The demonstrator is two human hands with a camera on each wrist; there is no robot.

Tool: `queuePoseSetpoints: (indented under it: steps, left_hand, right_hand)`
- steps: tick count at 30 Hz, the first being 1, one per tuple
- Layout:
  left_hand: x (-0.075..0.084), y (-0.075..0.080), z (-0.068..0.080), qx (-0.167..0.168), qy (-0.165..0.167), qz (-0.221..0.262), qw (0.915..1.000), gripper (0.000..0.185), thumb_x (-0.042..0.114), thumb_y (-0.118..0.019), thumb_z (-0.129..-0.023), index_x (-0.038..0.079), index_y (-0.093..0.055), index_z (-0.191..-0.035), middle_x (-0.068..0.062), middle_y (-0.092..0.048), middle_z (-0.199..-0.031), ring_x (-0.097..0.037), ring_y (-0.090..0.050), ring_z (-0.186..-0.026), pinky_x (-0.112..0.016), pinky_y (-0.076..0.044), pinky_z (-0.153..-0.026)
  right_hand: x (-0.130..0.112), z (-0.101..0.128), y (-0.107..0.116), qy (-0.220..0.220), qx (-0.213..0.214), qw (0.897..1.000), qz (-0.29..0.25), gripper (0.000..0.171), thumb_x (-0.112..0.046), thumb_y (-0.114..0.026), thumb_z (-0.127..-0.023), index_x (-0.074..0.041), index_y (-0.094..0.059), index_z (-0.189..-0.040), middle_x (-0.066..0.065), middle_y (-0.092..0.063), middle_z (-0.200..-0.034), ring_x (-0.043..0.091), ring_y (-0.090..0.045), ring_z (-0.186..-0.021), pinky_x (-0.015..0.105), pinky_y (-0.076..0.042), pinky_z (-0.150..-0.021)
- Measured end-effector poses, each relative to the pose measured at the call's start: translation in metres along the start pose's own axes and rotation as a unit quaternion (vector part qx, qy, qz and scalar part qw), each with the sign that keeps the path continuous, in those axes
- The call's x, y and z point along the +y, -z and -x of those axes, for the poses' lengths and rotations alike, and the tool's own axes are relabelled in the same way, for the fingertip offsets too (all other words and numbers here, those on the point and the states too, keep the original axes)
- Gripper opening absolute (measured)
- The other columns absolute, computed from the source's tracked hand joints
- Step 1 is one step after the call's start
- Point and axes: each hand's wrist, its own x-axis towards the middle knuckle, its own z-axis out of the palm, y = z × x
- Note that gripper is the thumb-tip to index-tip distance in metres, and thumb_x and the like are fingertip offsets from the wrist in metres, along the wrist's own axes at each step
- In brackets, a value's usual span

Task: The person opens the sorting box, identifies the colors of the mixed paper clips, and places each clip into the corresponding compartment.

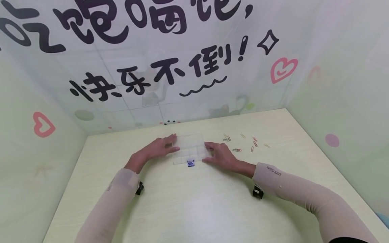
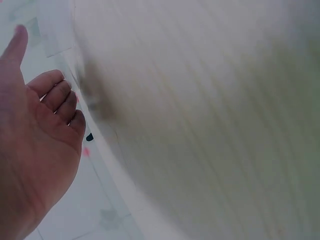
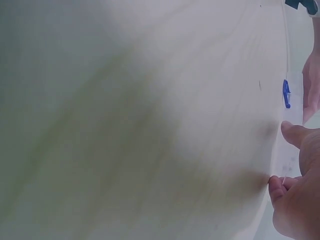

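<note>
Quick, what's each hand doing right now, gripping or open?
Left hand: open, fingers and thumb spread at the clear box's left edge.
Right hand: at the box's right edge; whether it pinches it cannot be told.

- Pale worktop (image 1: 164, 189) with faint wood grain; a soft whitish reflection (image 1: 197, 206) lies on it towards 6 o'clock.
- Glossy, light back wall (image 1: 200, 108) at 12 o'clock, crossed by faint grid lines and carrying bold black Chinese lettering (image 1: 170, 76).
- Pink smiling heart (image 1: 282, 72) on that wall, at 2 o'clock.
- Pale-green left wall (image 1: 27, 162) at 9 o'clock, bearing a pink heart outline (image 1: 45, 134).
- Pale right wall (image 1: 349, 101) at 3 o'clock, with a purple dot (image 1: 332, 140).
</note>
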Motion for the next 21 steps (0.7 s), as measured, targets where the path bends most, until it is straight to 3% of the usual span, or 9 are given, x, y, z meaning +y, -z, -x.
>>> queuePoseSetpoints:
  steps: [9, 21]
  left_hand:
    - [0.004, -0.004, 0.008, -0.022, -0.005, -0.042, 0.9989, 0.118, 0.072, -0.075, -0.085, 0.007, -0.021, -0.168, -0.012, -0.016, -0.177, -0.037, -0.016, -0.162, -0.057, -0.017, -0.13]
    - [0.011, -0.003, 0.014, -0.022, -0.006, -0.054, 0.9983, 0.112, 0.07, -0.078, -0.085, 0.008, -0.031, -0.166, -0.012, -0.023, -0.175, -0.04, -0.022, -0.161, -0.057, -0.022, -0.129]
  right_hand:
    - [0.001, -0.001, -0.001, 0.002, 0.003, 1.0, 0.006, 0.074, -0.022, -0.095, -0.08, 0.007, -0.063, -0.14, 0.021, -0.075, -0.123, 0.032, -0.074, -0.116, 0.041, -0.058, -0.101]
    - [-0.001, 0.0, 0.0, -0.001, -0.005, 1.0, 0.014, 0.075, -0.023, -0.094, -0.081, 0.006, -0.061, -0.142, 0.021, -0.075, -0.123, 0.032, -0.074, -0.115, 0.042, -0.058, -0.101]
